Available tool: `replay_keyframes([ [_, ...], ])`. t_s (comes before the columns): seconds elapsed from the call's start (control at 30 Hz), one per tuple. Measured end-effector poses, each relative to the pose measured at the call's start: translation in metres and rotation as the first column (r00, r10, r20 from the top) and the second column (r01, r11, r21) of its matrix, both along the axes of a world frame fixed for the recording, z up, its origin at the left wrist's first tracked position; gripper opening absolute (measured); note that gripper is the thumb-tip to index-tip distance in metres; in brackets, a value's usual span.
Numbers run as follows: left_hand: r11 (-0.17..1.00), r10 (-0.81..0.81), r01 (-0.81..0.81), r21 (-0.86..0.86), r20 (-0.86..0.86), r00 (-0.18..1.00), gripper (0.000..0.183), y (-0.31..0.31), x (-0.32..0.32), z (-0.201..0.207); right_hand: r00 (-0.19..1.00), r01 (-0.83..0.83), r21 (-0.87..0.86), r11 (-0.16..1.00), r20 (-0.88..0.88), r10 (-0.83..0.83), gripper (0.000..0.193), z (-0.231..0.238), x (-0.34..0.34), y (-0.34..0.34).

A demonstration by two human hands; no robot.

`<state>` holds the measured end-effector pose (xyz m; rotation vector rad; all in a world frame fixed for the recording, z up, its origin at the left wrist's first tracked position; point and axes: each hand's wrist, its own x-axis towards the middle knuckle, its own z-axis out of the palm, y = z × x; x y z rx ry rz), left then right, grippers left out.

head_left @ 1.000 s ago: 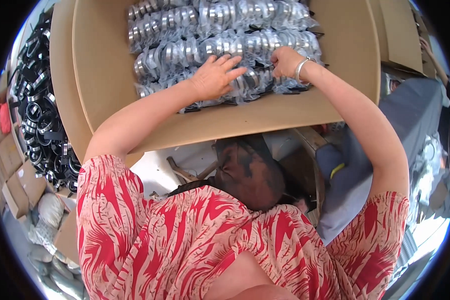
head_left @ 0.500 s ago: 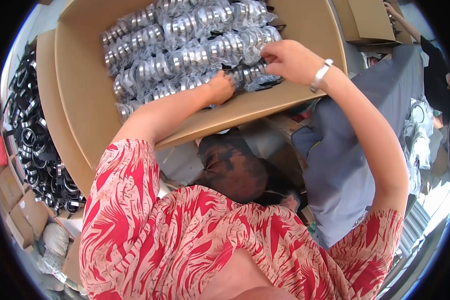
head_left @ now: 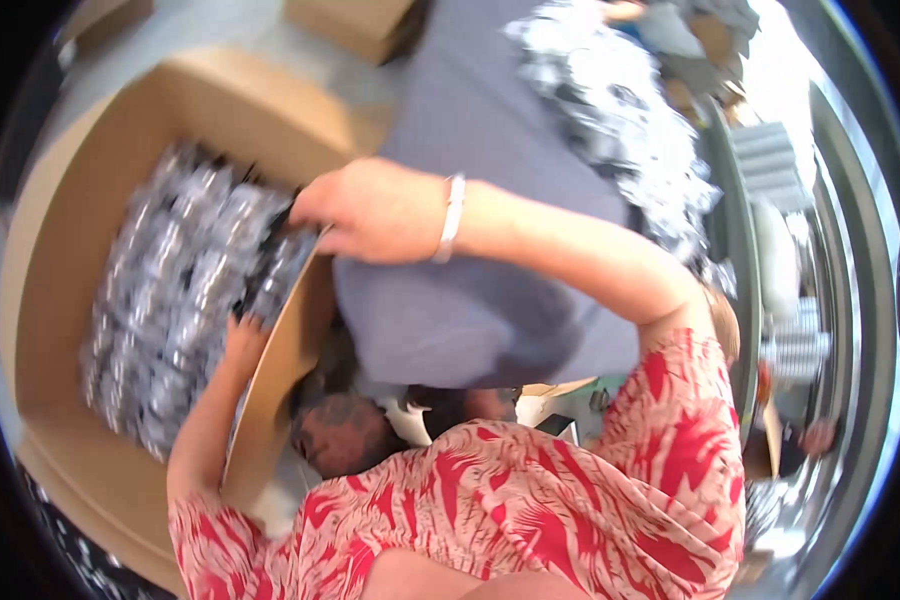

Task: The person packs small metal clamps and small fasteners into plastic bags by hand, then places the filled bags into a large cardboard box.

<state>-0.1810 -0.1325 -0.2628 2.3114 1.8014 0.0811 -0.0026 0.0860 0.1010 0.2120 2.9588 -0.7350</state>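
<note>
The silvery, band-like metal pieces wrapped in clear crinkled plastic (head_left: 175,300) lay in packed rows inside a deep, open, smooth brown cardboard box (head_left: 65,240). Blur softened their outlines, but the film looked loose and glossy, with bright glints from the metal and dark bits between the wraps. The rows' long axis ran from the lower left up toward the upper right, roughly alongside the box's right-hand wall.

The left hand (head_left: 247,338) reached into the box just inside that wall, its forearm rising from the lower edge and its fingers pointing up against the nearest row; whether they pinched anything could not be told. The right hand (head_left: 365,210) was at the box's upper right, back uppermost, the wrist level and the fingers bent and pointing left, thumb below; blur hid whether they gripped the dark piece beside the fingertips. Its elbow bent out to the right, and a shiny silver bangle (head_left: 451,218) circled the wrist.

To the right, a matte grey cloth (head_left: 460,110) covered a broad surface, with a heap of crinkled, silvery-white plastic-wrapped pieces (head_left: 620,130) along its far side.
</note>
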Motion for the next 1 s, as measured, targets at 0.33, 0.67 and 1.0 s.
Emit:
replay_keyframes([
  [0.33,0.976,0.209,-0.218,-0.001,0.288,0.935,0.028,0.051,0.0,0.129,0.578,0.759,-0.088,0.645,-0.365,-0.73,0.022,0.07,0.196,0.002],
  [0.67,0.837,0.134,-0.546,0.02,0.962,0.24,0.021,0.088,0.06,0.303,0.523,0.837,0.519,0.172,-0.669,-0.528,0.031,0.078,0.312,0.096],
  [1.0,0.96,-0.163,-0.178,0.215,0.949,0.269,0.015,0.106,0.21,0.355,0.706,0.496,0.835,0.238,-0.228,-0.671,0.014,0.064,0.276,0.143],
])
